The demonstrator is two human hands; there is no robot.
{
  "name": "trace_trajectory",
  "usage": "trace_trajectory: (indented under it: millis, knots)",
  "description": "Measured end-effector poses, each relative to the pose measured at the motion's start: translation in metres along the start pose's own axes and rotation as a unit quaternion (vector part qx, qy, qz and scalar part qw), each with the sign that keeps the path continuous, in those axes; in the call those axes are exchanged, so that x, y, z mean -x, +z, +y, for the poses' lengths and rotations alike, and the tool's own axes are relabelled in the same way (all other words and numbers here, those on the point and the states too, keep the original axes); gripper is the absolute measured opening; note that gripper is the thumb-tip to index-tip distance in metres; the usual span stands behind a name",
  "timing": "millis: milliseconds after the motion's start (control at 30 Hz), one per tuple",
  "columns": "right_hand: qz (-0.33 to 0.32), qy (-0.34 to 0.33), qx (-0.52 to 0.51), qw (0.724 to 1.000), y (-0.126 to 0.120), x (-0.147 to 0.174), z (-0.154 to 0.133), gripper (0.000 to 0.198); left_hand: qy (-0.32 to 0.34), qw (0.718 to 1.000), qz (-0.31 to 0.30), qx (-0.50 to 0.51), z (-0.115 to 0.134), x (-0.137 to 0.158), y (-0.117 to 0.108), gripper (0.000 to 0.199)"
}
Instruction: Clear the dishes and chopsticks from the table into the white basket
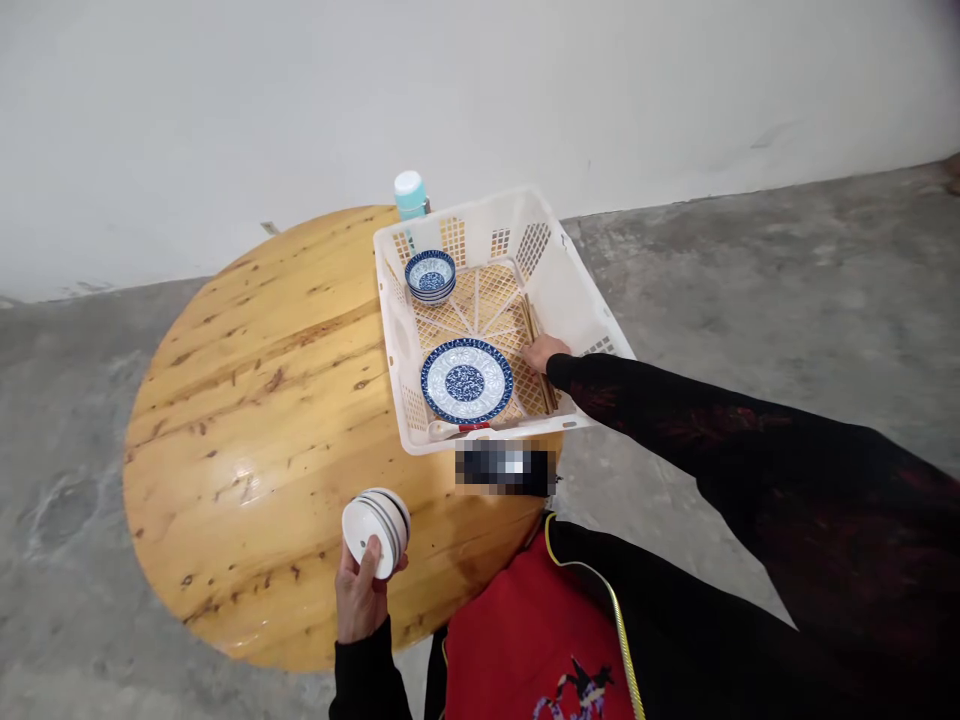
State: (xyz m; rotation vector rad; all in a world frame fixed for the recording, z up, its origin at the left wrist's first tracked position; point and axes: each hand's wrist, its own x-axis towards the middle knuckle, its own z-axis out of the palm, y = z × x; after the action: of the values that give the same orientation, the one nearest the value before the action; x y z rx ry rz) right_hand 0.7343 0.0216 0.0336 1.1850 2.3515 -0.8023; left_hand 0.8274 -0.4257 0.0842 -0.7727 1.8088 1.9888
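My left hand [361, 592] grips a stack of small white dishes [373, 530], tilted on edge above the near side of the table, thumb across the front one. Inside a white plastic basket [396, 385], my right hand [546, 352] has its fingers closed around a bundle of chopsticks [550, 392] along the right side; the fingertips are partly hidden. To the left of that hand lies a blue-and-white patterned plate [466, 382]. A stack of blue-and-white bowls [430, 276] sits in the basket's far left corner. White spoons [444, 430] with a red part rest by the near wall.
The basket stands on a round wooden table [255, 400], toward its right side. Behind it is a light-blue bottle with a white cap [409, 192]. A blurred dark object [504, 468] lies by the basket's near edge. A pale wall [300, 110] rises beyond.
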Motion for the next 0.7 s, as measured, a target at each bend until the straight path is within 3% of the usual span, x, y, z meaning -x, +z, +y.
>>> trace_trajectory:
  millis: [367, 700]
  knots:
    - [0.006, -0.062, 0.223, 0.973, -0.005, 0.006, -0.006, 0.042, -0.015, 0.999, -0.015, 0.024, -0.001, -0.001, -0.003, 0.096]
    - [-0.009, -0.107, 0.284, 0.953, -0.007, 0.013, -0.007, 0.039, -0.014, 1.000, -0.024, 0.011, 0.000, -0.004, -0.003, 0.097]
